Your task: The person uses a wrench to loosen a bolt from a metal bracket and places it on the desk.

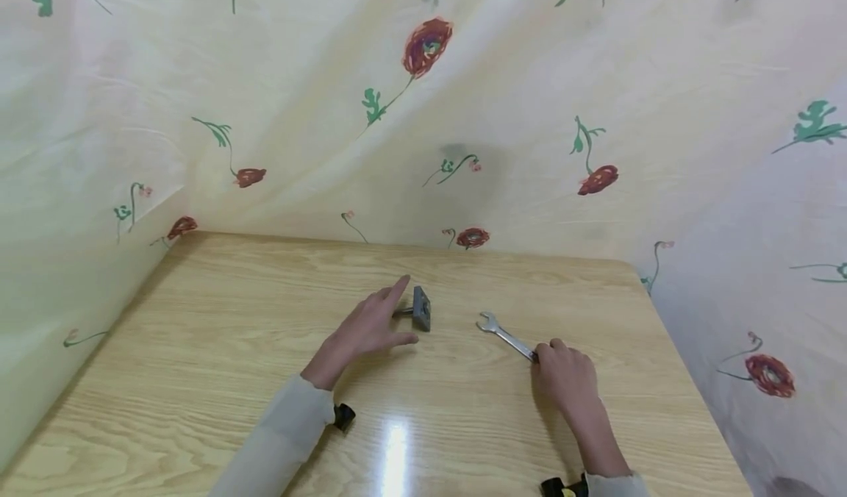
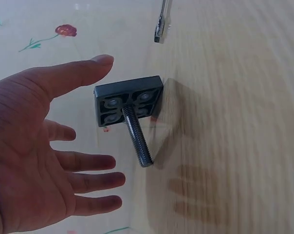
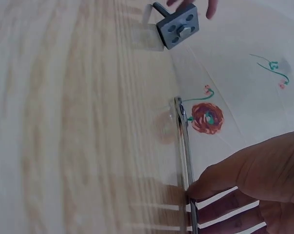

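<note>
A grey square plate (image 1: 421, 309) with a threaded bolt (image 2: 137, 136) through its middle rests on the table on its edge. In the right wrist view, the bolt's hex head (image 3: 185, 32) shows on the plate's face. My left hand (image 1: 370, 324) is spread around the bolt side, thumb and fingers apart and holding nothing. To the right lies a silver open-end wrench (image 1: 508, 337), its jaw end toward the plate. My right hand (image 1: 567, 378) holds the wrench's near end between thumb and fingers, hiding that end in the head view.
The wood-grain table (image 1: 218, 320) extends on both sides of the hands. A flower-printed cloth (image 1: 317, 115) hangs behind it and along its left and right sides.
</note>
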The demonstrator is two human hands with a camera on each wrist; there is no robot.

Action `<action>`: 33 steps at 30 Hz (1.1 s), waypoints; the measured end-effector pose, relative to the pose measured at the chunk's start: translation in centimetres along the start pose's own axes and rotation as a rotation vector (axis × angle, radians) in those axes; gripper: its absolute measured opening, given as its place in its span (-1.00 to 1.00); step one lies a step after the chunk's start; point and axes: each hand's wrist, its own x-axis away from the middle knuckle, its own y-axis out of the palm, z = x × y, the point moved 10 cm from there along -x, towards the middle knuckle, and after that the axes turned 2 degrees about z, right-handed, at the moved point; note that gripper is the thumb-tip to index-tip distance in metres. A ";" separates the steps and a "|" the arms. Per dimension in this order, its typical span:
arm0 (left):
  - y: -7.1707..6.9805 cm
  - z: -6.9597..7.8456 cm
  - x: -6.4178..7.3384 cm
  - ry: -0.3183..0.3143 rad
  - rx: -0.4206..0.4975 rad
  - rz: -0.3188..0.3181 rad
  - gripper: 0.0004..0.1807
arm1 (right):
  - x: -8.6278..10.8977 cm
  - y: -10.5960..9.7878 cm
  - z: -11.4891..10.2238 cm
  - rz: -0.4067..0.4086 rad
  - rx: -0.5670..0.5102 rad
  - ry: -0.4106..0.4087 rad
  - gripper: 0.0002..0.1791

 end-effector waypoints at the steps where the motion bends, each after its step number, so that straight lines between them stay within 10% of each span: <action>1: 0.1 0.0 -0.3 -0.004 0.012 -0.011 0.15 | 0.0 0.1 0.0 -0.007 0.013 -0.003 -0.91; 16: 2.4 0.1 -3.7 -0.085 0.044 -0.138 0.08 | -1.3 0.3 -0.8 0.019 0.053 0.003 -0.85; 25: 1.9 0.4 -5.0 -0.138 -0.009 -0.135 -0.13 | -2.0 2.1 1.3 -0.149 -0.122 0.045 -0.87; 33: 1.9 0.3 -4.8 -0.141 0.130 -0.074 -0.22 | -1.8 2.5 2.4 -0.251 -0.322 0.112 -0.92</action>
